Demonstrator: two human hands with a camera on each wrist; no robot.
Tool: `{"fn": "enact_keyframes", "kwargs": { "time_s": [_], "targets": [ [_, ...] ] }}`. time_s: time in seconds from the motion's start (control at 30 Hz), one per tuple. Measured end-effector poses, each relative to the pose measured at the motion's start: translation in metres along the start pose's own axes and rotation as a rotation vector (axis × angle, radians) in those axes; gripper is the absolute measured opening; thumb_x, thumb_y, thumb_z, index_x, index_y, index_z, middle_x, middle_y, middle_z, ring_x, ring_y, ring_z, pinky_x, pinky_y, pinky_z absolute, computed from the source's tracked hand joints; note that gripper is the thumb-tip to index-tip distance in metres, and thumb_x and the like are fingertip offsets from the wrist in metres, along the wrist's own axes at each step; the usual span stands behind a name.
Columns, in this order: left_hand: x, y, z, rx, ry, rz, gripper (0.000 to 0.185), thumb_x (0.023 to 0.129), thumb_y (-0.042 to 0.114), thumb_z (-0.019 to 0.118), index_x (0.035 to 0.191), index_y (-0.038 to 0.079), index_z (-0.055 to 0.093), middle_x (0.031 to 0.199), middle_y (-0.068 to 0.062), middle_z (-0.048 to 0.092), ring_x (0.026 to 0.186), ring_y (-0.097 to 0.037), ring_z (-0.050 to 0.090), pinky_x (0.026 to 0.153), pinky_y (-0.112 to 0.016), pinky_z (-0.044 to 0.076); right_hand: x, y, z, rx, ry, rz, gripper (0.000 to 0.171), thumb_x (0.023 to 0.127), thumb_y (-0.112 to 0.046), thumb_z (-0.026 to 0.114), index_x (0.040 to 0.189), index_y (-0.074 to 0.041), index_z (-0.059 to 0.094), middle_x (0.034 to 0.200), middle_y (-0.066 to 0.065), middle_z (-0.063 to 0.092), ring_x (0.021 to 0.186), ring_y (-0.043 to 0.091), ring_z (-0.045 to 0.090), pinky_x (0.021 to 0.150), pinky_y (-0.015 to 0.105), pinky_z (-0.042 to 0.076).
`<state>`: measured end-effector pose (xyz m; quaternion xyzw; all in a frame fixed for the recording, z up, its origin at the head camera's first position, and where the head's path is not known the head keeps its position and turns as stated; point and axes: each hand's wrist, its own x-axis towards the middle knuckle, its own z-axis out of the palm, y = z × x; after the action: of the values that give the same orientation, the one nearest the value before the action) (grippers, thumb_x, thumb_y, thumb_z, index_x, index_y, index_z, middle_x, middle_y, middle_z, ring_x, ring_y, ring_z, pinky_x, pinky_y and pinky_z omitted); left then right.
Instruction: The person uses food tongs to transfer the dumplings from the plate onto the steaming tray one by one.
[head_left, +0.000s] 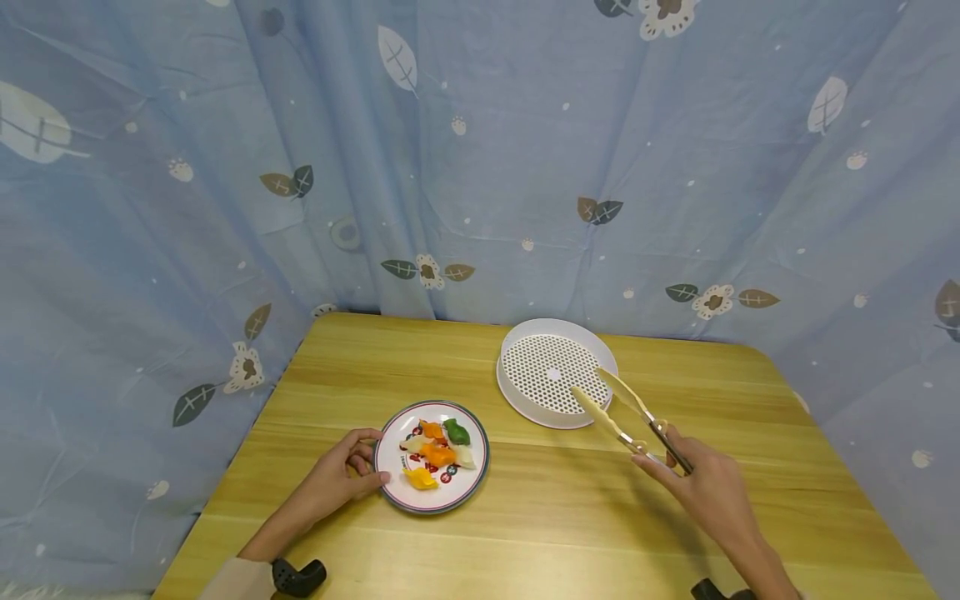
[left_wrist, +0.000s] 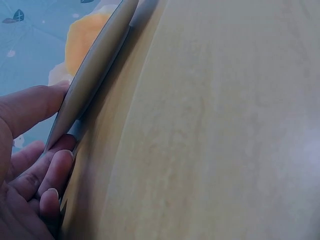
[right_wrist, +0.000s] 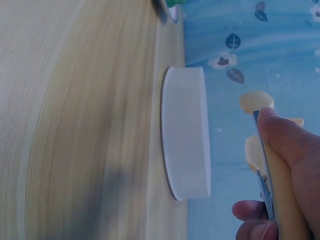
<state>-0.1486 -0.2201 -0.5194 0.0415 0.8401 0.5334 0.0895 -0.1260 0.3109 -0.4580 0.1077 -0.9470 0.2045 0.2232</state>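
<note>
Currently, the left hand (head_left: 337, 477) pinches the rim of a round white plate with a dark teal edge (head_left: 467, 483), left of centre in the lower half of the head view; the left wrist view shows the thumb on the rim and curled fingers under it. On the plate lie 6 small, dumpling-shaped pieces (head_left: 437, 455): 2 orange, 2 whitish, 1 green and 1 yellow. At lower right, the right hand (head_left: 708, 487) grips metal tongs with cream-coloured ends (head_left: 606, 421), their 2 tips spread apart. Those tips overlap the right side of a round white sieve with a perforated base (head_left: 536, 367), right of centre; in the right wrist view they stand clear of its wall. Everything rests on a yellowish wood-grain table (head_left: 525, 525) before a blue, leaf-and-flower-patterned curtain (head_left: 510, 150).
</note>
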Motion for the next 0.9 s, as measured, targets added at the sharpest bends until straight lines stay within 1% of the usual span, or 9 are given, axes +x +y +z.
{"fn": "enact_keyframes", "kwargs": {
  "time_s": [0.1,0.2,0.27,0.47,0.53,0.7,0.8,0.9],
  "targets": [
    [0.0,0.0,0.0,-0.004,0.001,-0.004,0.065,0.086,0.02,0.086,0.141,0.012,0.052,0.105,-0.009,0.061,0.085,-0.023,0.054,0.07,-0.028,0.045,0.001,-0.004,0.003,0.004,-0.009,-0.025,0.043,0.08,-0.039,0.088,0.108,-0.009,0.074,0.065,-0.013,0.04,0.053,0.002,0.027,0.048,0.025,0.026],
    [0.001,0.001,-0.001,-0.011,0.002,-0.007,0.065,0.086,0.02,0.086,0.14,0.012,0.052,0.104,-0.009,0.061,0.085,-0.023,0.053,0.07,-0.028,0.045,0.003,-0.008,0.005,0.016,-0.022,-0.042,0.042,0.081,-0.04,0.088,0.108,-0.012,0.074,0.065,-0.013,0.041,0.053,0.003,0.029,0.048,0.025,0.027],
    [0.001,0.001,-0.002,-0.015,0.002,-0.008,0.065,0.085,0.019,0.087,0.14,0.012,0.053,0.104,-0.009,0.061,0.085,-0.024,0.053,0.07,-0.028,0.045,0.005,-0.01,0.007,0.017,-0.031,-0.054,0.038,0.081,-0.041,0.088,0.105,-0.015,0.071,0.065,-0.012,0.04,0.053,0.003,0.029,0.048,0.025,0.027],
    [0.002,0.002,-0.003,-0.014,-0.004,-0.006,0.065,0.085,0.021,0.087,0.14,0.012,0.053,0.105,-0.009,0.061,0.085,-0.023,0.053,0.07,-0.028,0.044,0.009,-0.018,0.014,0.038,-0.033,-0.105,0.037,0.08,-0.041,0.088,0.102,-0.018,0.07,0.065,-0.015,0.04,0.053,0.001,0.027,0.048,0.023,0.027],
    [0.002,0.002,-0.003,-0.013,-0.003,-0.005,0.065,0.085,0.021,0.087,0.14,0.012,0.053,0.105,-0.009,0.061,0.085,-0.023,0.053,0.07,-0.028,0.044,0.01,-0.021,0.017,0.051,-0.026,-0.131,0.038,0.079,-0.04,0.089,0.102,-0.017,0.071,0.066,-0.016,0.041,0.053,0.0,0.028,0.048,0.023,0.028],
    [0.002,0.002,-0.002,-0.012,-0.001,-0.005,0.065,0.085,0.021,0.087,0.14,0.012,0.053,0.105,-0.009,0.061,0.084,-0.023,0.053,0.07,-0.028,0.044,0.011,-0.028,0.024,0.089,-0.027,-0.173,0.038,0.077,-0.039,0.09,0.101,-0.015,0.073,0.064,-0.012,0.044,0.054,-0.002,0.028,0.047,0.022,0.029],
    [0.001,0.002,-0.002,-0.011,-0.003,-0.004,0.065,0.085,0.02,0.087,0.14,0.012,0.053,0.105,-0.009,0.061,0.085,-0.023,0.053,0.07,-0.028,0.045,0.011,-0.032,0.029,0.103,-0.04,-0.186,0.035,0.077,-0.04,0.09,0.097,-0.018,0.071,0.064,-0.011,0.044,0.055,-0.002,0.028,0.047,0.021,0.029],
    [0.001,0.002,-0.002,-0.008,-0.002,-0.001,0.065,0.085,0.02,0.087,0.14,0.011,0.053,0.105,-0.009,0.061,0.085,-0.023,0.054,0.07,-0.028,0.045,0.011,-0.036,0.033,0.113,-0.05,-0.194,0.034,0.077,-0.041,0.09,0.093,-0.02,0.07,0.063,-0.013,0.043,0.055,-0.003,0.028,0.048,0.021,0.029]
  ]
}}
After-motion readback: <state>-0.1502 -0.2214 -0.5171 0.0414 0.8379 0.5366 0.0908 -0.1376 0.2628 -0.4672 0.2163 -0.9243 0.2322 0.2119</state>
